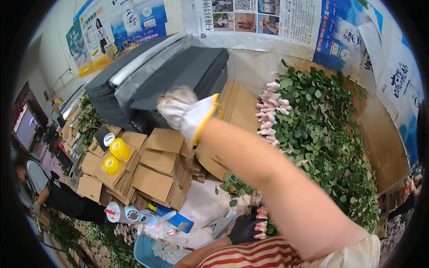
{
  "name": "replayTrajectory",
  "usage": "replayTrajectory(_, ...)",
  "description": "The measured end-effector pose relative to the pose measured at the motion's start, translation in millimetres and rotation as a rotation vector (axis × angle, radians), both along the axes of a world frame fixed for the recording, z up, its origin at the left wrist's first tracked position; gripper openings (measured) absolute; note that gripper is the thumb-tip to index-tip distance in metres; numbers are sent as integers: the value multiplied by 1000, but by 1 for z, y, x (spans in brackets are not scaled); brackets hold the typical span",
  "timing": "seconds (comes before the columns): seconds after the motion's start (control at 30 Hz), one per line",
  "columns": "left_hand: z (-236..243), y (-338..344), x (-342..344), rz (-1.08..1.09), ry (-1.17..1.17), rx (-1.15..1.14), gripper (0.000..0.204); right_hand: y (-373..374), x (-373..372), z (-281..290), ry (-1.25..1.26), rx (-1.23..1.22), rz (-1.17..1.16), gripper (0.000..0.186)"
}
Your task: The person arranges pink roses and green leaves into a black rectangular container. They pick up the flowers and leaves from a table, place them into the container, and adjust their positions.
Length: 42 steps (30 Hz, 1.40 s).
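My right hand [176,107], in a pale glove with a yellow cuff, is raised in front of the stacked dark grey sheets [183,67]; its fingers are blurred, and I cannot tell whether they grip anything. Low in the view my left hand [241,230], in a black glove, is closed on a bunch of pink roses [261,214]. Left of that hand lie grey metal shears [221,223] and a blue tape dispenser [176,216] on the worktop [201,196]. My right forearm hides part of the middle.
Folded cardboard [154,178] and yellow tape rolls [119,149] fill the left. Rose bunches in white sleeves with dense leaves [321,125] cover the right. A pale blue handheld fan [133,214] sits above a blue bin [143,245]. Another person in a dark apron [58,196] stands at far left.
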<state>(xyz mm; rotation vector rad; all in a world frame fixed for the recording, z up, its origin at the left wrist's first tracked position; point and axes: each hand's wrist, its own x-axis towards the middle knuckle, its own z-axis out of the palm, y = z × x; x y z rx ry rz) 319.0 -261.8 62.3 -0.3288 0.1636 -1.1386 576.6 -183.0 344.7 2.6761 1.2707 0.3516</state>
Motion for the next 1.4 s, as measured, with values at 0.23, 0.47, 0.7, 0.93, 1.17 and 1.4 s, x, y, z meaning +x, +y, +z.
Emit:
replayTrajectory(0.23,69,55,-13,425,-1318,1128,25,-283,-213,-13,-143,87,191,42)
replayTrajectory(0.47,-33,2,-32,122,-861,1579,38,-329,-267,-146,661,290,40,27)
replayTrajectory(0.7,-35,8,-14,121,-2095,1915,53,-309,-251,-237,440,90,236,45)
replayTrajectory(0.93,-71,-33,-1,587,-2259,1759,83,-310,-223,-129,332,231,71,40)
replayTrajectory(1.17,-80,-26,-3,534,-2234,1537,75,-282,-174,-83,259,-184,-143,72)
replayTrajectory(1.4,-77,-32,-7,646,-1765,1438,78,-6,-64,-118,84,418,223,33)
